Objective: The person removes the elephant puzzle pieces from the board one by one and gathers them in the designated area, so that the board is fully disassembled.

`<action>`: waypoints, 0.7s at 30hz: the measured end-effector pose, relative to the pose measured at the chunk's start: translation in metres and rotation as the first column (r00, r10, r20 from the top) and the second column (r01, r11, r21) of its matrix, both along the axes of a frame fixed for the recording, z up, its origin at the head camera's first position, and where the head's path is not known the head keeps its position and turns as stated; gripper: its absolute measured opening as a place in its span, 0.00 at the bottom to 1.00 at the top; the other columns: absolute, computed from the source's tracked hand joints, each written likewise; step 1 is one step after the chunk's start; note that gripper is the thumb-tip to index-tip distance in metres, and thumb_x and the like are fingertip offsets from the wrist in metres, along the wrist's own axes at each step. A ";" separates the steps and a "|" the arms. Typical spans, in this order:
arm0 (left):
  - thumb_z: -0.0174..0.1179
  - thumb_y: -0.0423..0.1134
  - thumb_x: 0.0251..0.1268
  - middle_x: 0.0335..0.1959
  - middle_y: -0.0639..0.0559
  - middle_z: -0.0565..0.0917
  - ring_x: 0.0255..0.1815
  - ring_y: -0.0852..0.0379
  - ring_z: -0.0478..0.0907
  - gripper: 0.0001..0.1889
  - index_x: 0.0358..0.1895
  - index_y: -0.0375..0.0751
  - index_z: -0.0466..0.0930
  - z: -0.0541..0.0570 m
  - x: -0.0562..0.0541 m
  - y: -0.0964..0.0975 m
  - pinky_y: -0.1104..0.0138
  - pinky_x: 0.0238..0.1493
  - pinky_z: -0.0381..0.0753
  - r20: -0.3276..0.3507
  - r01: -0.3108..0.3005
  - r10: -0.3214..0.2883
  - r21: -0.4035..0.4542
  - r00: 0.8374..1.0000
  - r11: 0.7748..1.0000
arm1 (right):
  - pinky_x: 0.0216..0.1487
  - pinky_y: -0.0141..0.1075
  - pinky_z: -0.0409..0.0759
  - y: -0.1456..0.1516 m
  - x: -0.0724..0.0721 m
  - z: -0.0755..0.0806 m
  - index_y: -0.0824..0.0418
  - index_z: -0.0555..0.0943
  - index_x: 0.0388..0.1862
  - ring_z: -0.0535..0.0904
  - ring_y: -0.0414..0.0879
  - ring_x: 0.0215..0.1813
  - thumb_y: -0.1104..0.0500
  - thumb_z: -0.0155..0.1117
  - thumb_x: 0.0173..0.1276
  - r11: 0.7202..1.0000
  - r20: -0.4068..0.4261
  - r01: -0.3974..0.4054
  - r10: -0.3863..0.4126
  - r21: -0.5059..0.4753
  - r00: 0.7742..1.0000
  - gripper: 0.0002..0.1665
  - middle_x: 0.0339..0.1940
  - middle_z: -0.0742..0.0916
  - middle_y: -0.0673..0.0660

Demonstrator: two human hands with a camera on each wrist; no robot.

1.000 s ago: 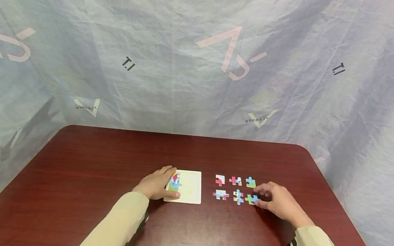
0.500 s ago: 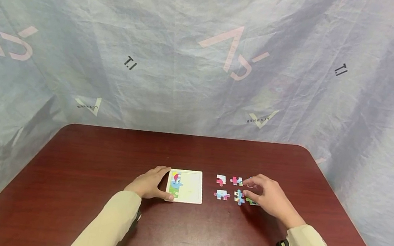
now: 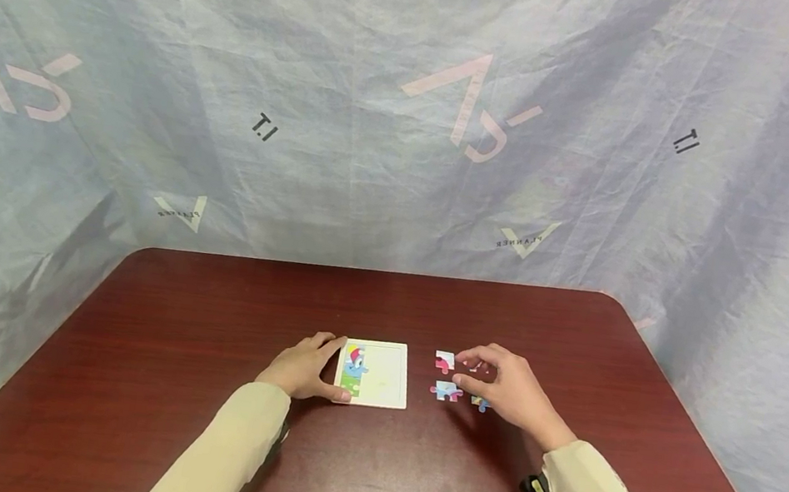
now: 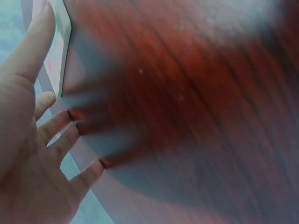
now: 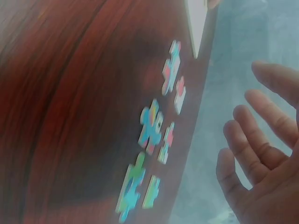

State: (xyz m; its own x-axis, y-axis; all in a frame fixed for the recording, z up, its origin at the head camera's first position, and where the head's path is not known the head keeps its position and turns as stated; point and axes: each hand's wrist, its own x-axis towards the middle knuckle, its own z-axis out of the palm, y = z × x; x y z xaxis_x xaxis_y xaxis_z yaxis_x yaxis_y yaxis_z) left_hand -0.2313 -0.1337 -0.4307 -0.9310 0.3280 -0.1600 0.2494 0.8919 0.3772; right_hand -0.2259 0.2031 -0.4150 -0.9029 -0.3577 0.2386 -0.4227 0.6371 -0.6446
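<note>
A white puzzle tray [image 3: 387, 375] lies flat on the table, with a strip of joined picture pieces [image 3: 353, 366] along its left side. My left hand [image 3: 302, 367] rests at that side, thumb on the near left corner and fingers fairly straight. Over the loose jigsaw pieces hovers my right hand [image 3: 507, 384], its fingers loosely bent and holding nothing. A pink-and-white piece [image 3: 445, 361] and a blue-and-pink piece [image 3: 445, 391] lie just left of its fingertips. The right wrist view also shows a blue piece [image 5: 152, 126], a green-and-blue piece [image 5: 131, 189] and a green piece [image 5: 151, 192].
The dark red wooden table [image 3: 370, 470] has rounded far corners. A grey printed cloth [image 3: 348, 147] hangs behind it and at both sides. Black wrist devices show under the cuffs, the right one [image 3: 536, 491] more plainly.
My right hand has moved left from the rightmost pieces across the rows, leaving the loose pieces on the table. My left hand has drawn back slightly, uncovering more of the tray's left strip.
</note>
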 end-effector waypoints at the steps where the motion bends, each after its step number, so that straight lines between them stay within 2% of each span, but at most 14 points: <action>1: 0.76 0.58 0.54 0.74 0.38 0.66 0.73 0.37 0.65 0.51 0.78 0.39 0.62 0.000 0.000 0.000 0.42 0.65 0.71 -0.004 -0.001 0.001 0.005 1.000 1.000 | 0.42 0.42 0.80 -0.002 0.000 0.000 0.59 0.87 0.47 0.81 0.48 0.41 0.58 0.76 0.64 1.000 -0.002 0.005 -0.005 -0.009 1.000 0.14 0.39 0.86 0.54; 5: 0.76 0.58 0.54 0.74 0.39 0.65 0.73 0.37 0.65 0.51 0.78 0.40 0.63 0.005 0.003 0.002 0.41 0.65 0.71 0.001 -0.009 0.009 0.003 1.000 1.000 | 0.39 0.36 0.79 -0.011 -0.003 0.001 0.60 0.87 0.46 0.82 0.48 0.40 0.58 0.76 0.64 0.999 -0.010 0.007 -0.007 -0.041 1.000 0.13 0.37 0.86 0.55; 13: 0.76 0.57 0.55 0.74 0.39 0.65 0.73 0.38 0.64 0.51 0.78 0.40 0.63 0.008 0.004 0.002 0.41 0.65 0.70 0.002 -0.009 0.009 -0.009 1.000 1.000 | 0.45 0.42 0.79 -0.026 -0.006 0.002 0.59 0.88 0.48 0.81 0.54 0.44 0.57 0.75 0.65 0.998 0.010 -0.004 0.004 -0.056 1.000 0.14 0.38 0.86 0.56; 18: 0.75 0.57 0.56 0.75 0.39 0.64 0.74 0.38 0.63 0.51 0.79 0.41 0.61 0.005 0.001 0.002 0.41 0.65 0.70 0.005 -0.004 0.004 -0.019 1.000 1.000 | 0.39 0.37 0.77 -0.039 -0.010 0.001 0.59 0.87 0.48 0.79 0.48 0.37 0.58 0.75 0.64 0.998 0.027 -0.023 0.025 -0.054 0.999 0.14 0.37 0.85 0.52; 21: 0.75 0.58 0.56 0.75 0.38 0.64 0.74 0.37 0.63 0.51 0.79 0.41 0.62 0.004 0.000 0.002 0.40 0.65 0.69 0.002 -0.005 0.005 -0.020 1.000 1.000 | 0.38 0.36 0.77 -0.048 -0.013 0.001 0.60 0.87 0.48 0.79 0.47 0.37 0.58 0.75 0.65 0.999 0.035 -0.023 0.024 -0.040 0.999 0.14 0.36 0.85 0.51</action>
State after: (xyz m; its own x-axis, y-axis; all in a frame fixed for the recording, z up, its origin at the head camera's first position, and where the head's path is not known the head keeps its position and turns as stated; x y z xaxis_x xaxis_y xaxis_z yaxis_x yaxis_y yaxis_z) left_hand -0.2310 -0.1317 -0.4263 -0.9324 0.3197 -0.1684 0.2439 0.9007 0.3596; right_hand -0.2387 0.1556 -0.4141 -0.9025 -0.3695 0.2212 -0.4137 0.6006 -0.6842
